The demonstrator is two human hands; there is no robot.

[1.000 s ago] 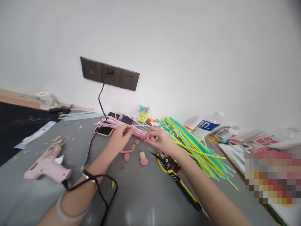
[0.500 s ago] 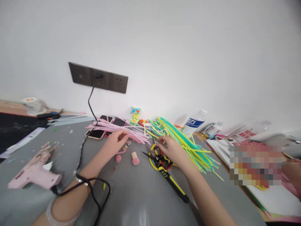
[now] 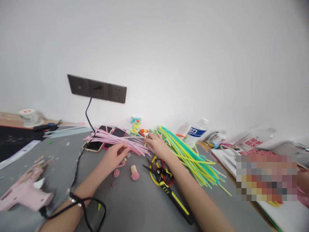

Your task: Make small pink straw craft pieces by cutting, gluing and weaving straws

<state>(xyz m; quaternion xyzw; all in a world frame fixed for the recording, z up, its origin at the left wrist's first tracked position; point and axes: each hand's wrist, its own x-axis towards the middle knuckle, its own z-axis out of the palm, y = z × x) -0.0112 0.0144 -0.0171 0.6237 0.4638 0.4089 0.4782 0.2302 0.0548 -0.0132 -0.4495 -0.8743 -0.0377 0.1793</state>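
Observation:
My left hand [image 3: 117, 155] is closed in a pinch at the front of a bundle of pink pipe cleaners [image 3: 113, 138]; whatever sits between its fingertips is hidden. At the bundle's right end reaches my right hand [image 3: 156, 145], fingers bent and apart from the thumb. Right of it fans out a pile of green and yellow pipe cleaners [image 3: 193, 158]. Under my right wrist lie black-and-yellow pliers [image 3: 177, 201], blades apart, among other tools with yellow and red handles. A pink curled piece [image 3: 116, 173] and a pink-and-cream fuzzy piece [image 3: 135, 173] rest nearest my left hand.
A pink glue gun [image 3: 26, 196] lies at left, its black cable [image 3: 77, 161] crossing my left forearm up to the wall socket [image 3: 98, 89]. Phones [image 3: 94, 146] sit under the pink bundle. At the back stand a small figure [image 3: 135, 125] and a bottle [image 3: 196, 132]. Another person's hand is at far right.
My right hand has moved left, from above the pliers to the right end of the pink bundle. My left hand stays near the bundle's front. The view has tilted up slightly.

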